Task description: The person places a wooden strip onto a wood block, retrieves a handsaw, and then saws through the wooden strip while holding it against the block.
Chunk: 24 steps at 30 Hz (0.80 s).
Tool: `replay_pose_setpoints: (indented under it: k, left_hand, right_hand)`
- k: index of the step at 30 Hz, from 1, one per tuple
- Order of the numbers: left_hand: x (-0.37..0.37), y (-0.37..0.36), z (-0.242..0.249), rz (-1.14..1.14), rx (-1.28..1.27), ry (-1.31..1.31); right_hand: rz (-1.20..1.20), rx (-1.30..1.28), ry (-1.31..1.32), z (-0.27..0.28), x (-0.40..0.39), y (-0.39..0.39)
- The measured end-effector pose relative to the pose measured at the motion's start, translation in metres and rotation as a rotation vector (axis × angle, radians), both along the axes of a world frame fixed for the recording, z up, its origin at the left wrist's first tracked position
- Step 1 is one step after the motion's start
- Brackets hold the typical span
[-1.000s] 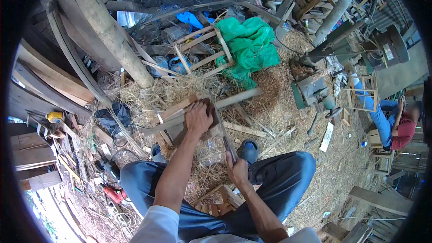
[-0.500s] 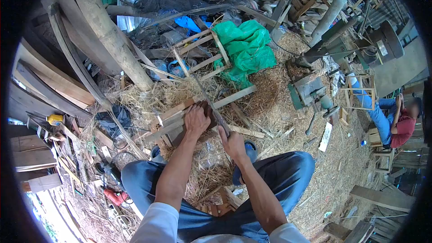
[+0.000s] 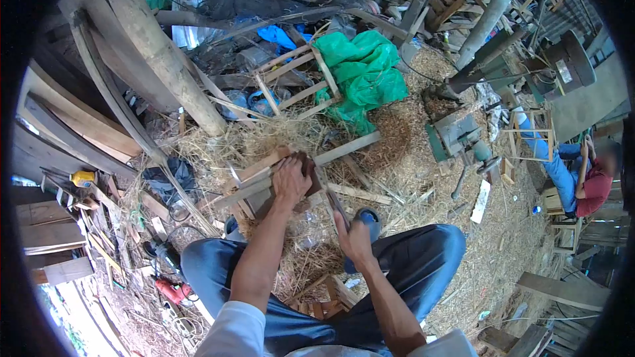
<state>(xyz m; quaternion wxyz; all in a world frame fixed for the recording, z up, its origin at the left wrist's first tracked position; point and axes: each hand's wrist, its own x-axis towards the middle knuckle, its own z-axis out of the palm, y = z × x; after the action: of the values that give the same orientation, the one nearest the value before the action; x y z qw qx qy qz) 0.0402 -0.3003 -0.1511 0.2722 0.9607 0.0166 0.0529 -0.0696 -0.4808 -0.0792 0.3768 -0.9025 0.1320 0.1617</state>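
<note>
My left hand (image 3: 290, 182) presses down over a long wooden strip (image 3: 345, 148), its fingers curled round the wood and a brown block (image 3: 260, 204) beneath. In my right hand (image 3: 355, 241) is a handsaw (image 3: 331, 199), its narrow blade pointing away from me beside the wood's cut side. The fingers are wrapped round the handle, which they mostly hide. Another wooden piece (image 3: 268, 160) lies alongside the strip, left of my left hand.
Beyond the wood stand a ladder-like wooden frame (image 3: 294, 82) and a green plastic sheet (image 3: 370, 73). A machine (image 3: 456, 135) is at the right, and a person in a red shirt (image 3: 593, 188) sits farther off. A red power tool (image 3: 173, 289) lies at the left.
My right hand has drawn the saw back toward me, so less of the blade reaches past the wood. My left hand stays on the wood.
</note>
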Motion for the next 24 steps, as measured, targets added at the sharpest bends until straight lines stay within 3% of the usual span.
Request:
replay_pose_setpoints:
  k: [3,8,9,12,15,17,24]
  left_hand:
    - [0.006,0.002,-0.006,0.001,0.031,-0.082]
    - [0.009,-0.001,0.007,0.037,0.074,0.113]
    - [0.010,-0.003,0.002,-0.003,0.050,0.004]
    - [0.003,-0.001,-0.010,0.001,0.051,-0.081]
    - [0.008,0.000,-0.011,0.006,0.085,-0.067]
    - [0.006,0.001,-0.019,0.001,0.075,-0.081]
    - [-0.004,0.002,-0.009,0.001,0.187,-0.103]
  right_hand:
    - [-0.080,0.103,-0.029,0.011,-0.026,0.001]
    - [-0.015,0.011,0.022,-0.019,0.034,0.003]
    - [0.000,0.031,0.054,-0.015,0.040,-0.005]
    - [0.048,0.037,0.148,0.026,0.017,-0.013]
    - [-0.075,0.167,-0.055,0.016,-0.026,-0.017]
    - [-0.094,-0.017,0.147,0.004,-0.033,-0.014]
    - [-0.011,0.046,-0.101,-0.020,0.054,0.029]
